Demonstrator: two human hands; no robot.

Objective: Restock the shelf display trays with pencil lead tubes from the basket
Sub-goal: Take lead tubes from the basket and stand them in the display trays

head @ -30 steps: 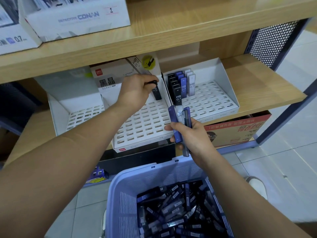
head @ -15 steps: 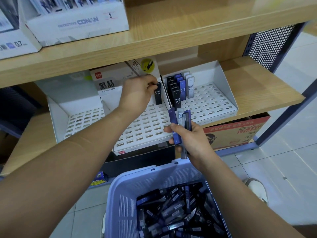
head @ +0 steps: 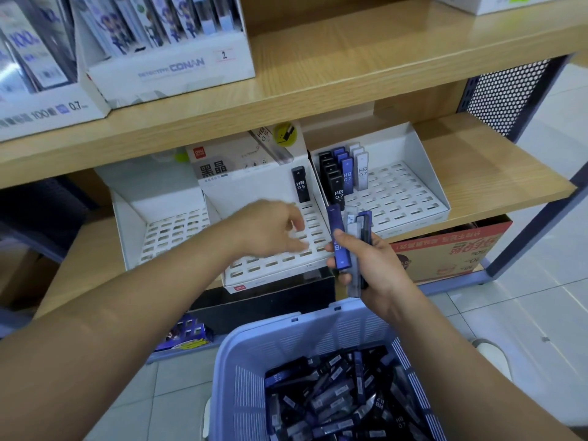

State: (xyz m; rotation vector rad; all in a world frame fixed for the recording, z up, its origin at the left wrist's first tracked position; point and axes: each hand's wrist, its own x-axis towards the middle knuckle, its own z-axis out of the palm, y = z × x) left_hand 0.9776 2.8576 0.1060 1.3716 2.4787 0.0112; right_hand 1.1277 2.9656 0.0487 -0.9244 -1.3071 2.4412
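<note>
A black HB 0.5 lead tube (head: 300, 184) stands alone at the back right of the middle white slotted tray (head: 273, 265). My left hand (head: 270, 229) hovers over that tray, empty, fingers loosely spread toward my right hand. My right hand (head: 372, 268) grips a bunch of lead tubes (head: 348, 243), blue, clear and dark, held upright in front of the tray. The right tray (head: 410, 202) holds several black, blue and white tubes at its back left. The left tray (head: 171, 230) has no tubes. The lilac basket (head: 241, 377) below is full of loose tubes.
A wooden shelf (head: 350, 78) above carries white display boxes of pens (head: 168, 68). A red cardboard box (head: 445, 253) sits under the shelf at right. A dark perforated metal upright (head: 506, 93) bounds the shelf on the right; tiled floor lies beyond.
My left hand has let go of the black HB 0.5 tube, left standing in the middle tray, and drawn back toward my right hand. The right hand still holds its bunch.
</note>
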